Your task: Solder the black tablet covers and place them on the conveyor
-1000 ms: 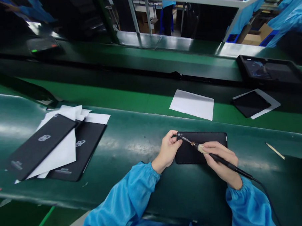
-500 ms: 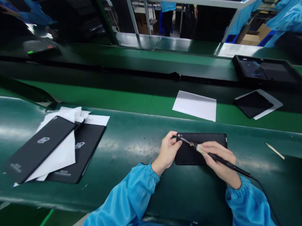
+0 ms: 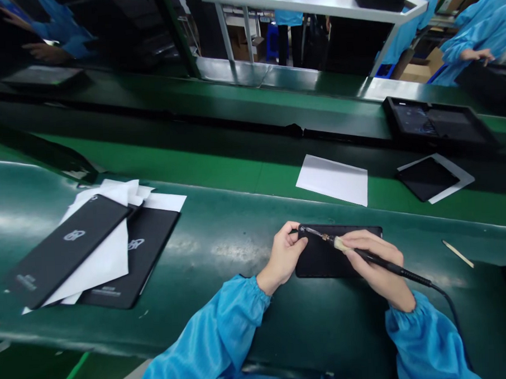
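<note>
A black tablet back cover (image 3: 323, 260) lies on the green bench in front of me, its inner side facing up. My left hand (image 3: 284, 253) grips the cover's upper left corner between thumb and fingers. In my right hand (image 3: 377, 262) is a soldering iron (image 3: 390, 267), held like a pen with its cable running off to the lower right. The iron's metal tip points at the corner beside my left fingertips. Whether it touches there I cannot tell.
To the left, black covers (image 3: 74, 236) with logos lie stacked among white sheets (image 3: 113, 257). A thin pale stick (image 3: 457, 253) rests at right. On the belt beyond are a white sheet (image 3: 332, 179), a dark panel (image 3: 427, 177) on paper and a black tray (image 3: 443, 122). Co-workers stand farther back.
My right hand and the soldering iron have shifted slightly right, the tip staying near the same corner. The sheet and tray on the belt have changed position slightly. At far right, a co-worker's hand now shows.
</note>
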`<act>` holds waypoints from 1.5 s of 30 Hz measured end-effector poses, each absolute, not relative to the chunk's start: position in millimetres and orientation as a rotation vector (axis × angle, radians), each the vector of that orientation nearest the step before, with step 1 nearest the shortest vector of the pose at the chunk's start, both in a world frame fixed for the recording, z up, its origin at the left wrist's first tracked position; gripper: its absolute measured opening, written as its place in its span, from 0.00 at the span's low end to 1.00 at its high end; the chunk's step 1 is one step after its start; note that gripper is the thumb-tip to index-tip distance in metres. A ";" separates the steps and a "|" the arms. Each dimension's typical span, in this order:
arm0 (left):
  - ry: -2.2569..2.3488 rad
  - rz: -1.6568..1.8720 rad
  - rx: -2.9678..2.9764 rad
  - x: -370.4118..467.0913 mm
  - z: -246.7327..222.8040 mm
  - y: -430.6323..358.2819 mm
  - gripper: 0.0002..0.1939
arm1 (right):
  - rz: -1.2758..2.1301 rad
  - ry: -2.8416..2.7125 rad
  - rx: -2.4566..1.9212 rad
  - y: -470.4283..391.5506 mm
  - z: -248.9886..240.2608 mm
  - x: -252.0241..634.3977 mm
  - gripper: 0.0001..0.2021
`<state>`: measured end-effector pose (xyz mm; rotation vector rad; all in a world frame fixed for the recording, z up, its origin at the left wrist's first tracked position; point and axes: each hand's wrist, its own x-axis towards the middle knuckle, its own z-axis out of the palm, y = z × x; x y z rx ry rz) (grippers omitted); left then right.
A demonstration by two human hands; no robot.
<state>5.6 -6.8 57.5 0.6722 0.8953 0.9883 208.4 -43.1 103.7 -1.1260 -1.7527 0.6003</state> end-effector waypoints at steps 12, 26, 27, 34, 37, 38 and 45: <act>0.894 0.995 0.650 4.9 60.7 -8.3 0.19 | 0.573 -1.775 -1.129 -42.3 111.6 209.4 0.05; 0.892 0.973 0.677 4.3 56.3 -8.1 0.19 | 0.663 -1.805 -1.172 -32.7 116.9 210.7 0.04; 0.892 0.973 0.676 4.2 56.0 -7.9 0.19 | 0.649 -1.794 -1.176 -33.9 115.6 210.3 0.04; 0.890 0.974 0.686 3.7 56.6 -7.6 0.19 | 0.588 -1.684 -1.176 -45.6 104.8 211.1 0.04; 0.889 0.974 0.675 3.7 56.0 -8.0 0.19 | 0.614 -1.685 -1.178 -45.9 103.3 208.9 0.04; 0.888 0.975 0.673 3.7 55.6 -8.2 0.19 | 0.617 -1.688 -1.177 -45.5 103.1 208.0 0.04; 0.893 0.968 0.681 3.0 52.7 -8.1 0.18 | 0.605 -1.715 -1.153 -41.0 101.7 203.5 0.05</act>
